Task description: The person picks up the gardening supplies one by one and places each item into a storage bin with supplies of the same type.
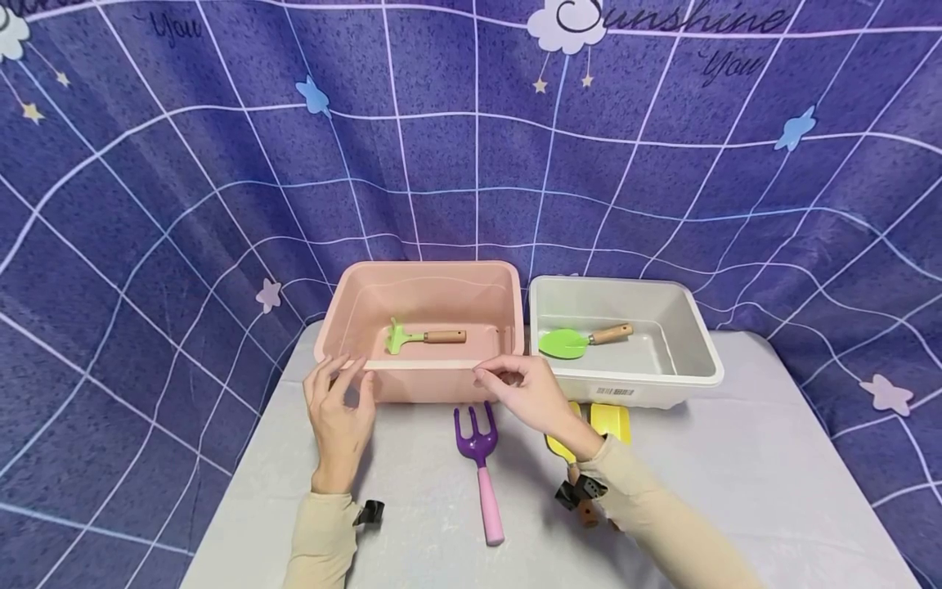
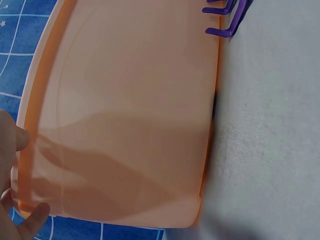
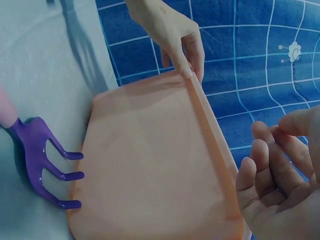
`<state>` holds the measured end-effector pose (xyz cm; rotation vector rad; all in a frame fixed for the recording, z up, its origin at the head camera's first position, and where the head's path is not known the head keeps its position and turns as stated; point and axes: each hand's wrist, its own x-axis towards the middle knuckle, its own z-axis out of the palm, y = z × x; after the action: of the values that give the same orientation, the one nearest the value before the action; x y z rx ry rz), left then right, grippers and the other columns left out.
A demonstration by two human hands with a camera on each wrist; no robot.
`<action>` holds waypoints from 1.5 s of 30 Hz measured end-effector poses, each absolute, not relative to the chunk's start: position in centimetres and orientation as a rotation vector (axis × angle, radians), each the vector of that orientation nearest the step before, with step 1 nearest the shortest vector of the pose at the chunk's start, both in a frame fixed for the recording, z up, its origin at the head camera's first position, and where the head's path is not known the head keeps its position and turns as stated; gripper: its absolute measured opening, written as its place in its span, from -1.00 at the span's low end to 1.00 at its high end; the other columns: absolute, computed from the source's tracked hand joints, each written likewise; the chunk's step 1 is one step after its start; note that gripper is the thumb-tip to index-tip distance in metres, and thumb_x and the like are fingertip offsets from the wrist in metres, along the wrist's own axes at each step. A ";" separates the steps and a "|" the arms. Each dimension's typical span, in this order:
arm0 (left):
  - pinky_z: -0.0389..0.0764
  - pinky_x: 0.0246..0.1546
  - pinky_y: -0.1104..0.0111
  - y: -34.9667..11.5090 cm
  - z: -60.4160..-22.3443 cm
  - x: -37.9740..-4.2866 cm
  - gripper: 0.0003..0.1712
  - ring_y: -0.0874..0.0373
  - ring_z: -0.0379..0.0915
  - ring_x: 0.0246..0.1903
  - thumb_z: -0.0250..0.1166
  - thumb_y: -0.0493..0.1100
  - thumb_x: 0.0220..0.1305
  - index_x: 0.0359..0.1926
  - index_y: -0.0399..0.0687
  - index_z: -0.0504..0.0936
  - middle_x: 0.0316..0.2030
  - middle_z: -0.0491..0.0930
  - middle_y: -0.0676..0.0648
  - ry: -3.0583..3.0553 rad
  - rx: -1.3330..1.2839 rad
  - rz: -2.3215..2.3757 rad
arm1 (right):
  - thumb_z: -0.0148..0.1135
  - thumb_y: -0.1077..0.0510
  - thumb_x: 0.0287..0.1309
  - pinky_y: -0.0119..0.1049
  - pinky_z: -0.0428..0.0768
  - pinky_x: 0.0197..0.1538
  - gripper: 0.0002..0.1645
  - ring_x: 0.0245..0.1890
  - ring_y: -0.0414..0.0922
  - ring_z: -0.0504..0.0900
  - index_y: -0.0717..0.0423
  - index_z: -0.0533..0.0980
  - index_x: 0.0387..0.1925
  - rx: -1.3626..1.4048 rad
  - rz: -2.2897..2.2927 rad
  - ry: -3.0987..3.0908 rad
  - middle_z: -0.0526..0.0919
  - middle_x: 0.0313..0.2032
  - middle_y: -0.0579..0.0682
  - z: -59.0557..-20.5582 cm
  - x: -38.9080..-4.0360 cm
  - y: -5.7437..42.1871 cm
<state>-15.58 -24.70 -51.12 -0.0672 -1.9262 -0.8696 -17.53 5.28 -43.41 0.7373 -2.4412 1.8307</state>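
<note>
My left hand (image 1: 340, 417) holds the front left corner of a pink plastic bin (image 1: 423, 384), thumb against the outer wall and fingers at the rim. Close to the front right of that rim is my right hand (image 1: 526, 393); its fingers are loosely bent, thumb near the forefinger, with nothing between them in the right wrist view. Inside the bin lies a small green hand rake (image 1: 412, 336) with a wooden handle. In front of it, a purple garden fork (image 1: 477, 446) with a pink handle lies on the table, tines toward the bin.
A white bin (image 1: 625, 378) stands right of the pink one, holding a green trowel (image 1: 565, 343) with a wooden handle. Yellow tools (image 1: 612, 421) lie before it, partly under my right forearm. A blue patterned curtain (image 1: 471, 147) hangs behind the table (image 1: 412, 507).
</note>
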 end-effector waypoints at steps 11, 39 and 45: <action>0.31 0.45 0.24 -24.8 -51.1 -15.5 -0.72 -0.35 0.42 0.30 0.48 -0.32 0.26 0.01 -0.18 0.83 0.13 0.71 -0.28 -1.961 -0.054 -0.848 | 0.38 0.20 0.38 -0.44 0.68 -0.25 -0.82 -0.33 -0.26 0.73 0.18 0.80 -0.11 0.748 1.840 -2.420 0.87 -0.21 0.10 -43.7 -17.4 5.5; 0.29 0.48 0.15 -24.7 -51.2 -15.5 -0.71 -0.34 0.42 0.29 0.47 -0.33 0.23 -0.01 -0.20 0.84 0.09 0.71 -0.33 -1.952 -0.047 -0.861 | 0.40 0.20 0.35 -0.40 0.67 -0.20 -0.82 -0.31 -0.20 0.74 0.19 0.80 -0.10 0.703 1.846 -2.465 0.87 -0.21 0.11 -45.5 -16.7 5.6; 0.28 0.49 0.16 -24.7 -51.2 -15.4 -0.70 -0.34 0.42 0.29 0.47 -0.34 0.24 0.00 -0.19 0.83 0.09 0.70 -0.34 -1.954 -0.054 -0.854 | 0.38 0.20 0.36 -0.35 0.68 -0.19 -0.82 -0.29 -0.15 0.75 0.17 0.80 -0.10 0.709 1.858 -2.470 0.87 -0.22 0.11 -45.8 -16.7 5.6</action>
<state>-15.45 -24.70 -51.21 -0.0535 -1.9536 -0.8544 -16.74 5.65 -45.77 0.7091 -2.4700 1.8581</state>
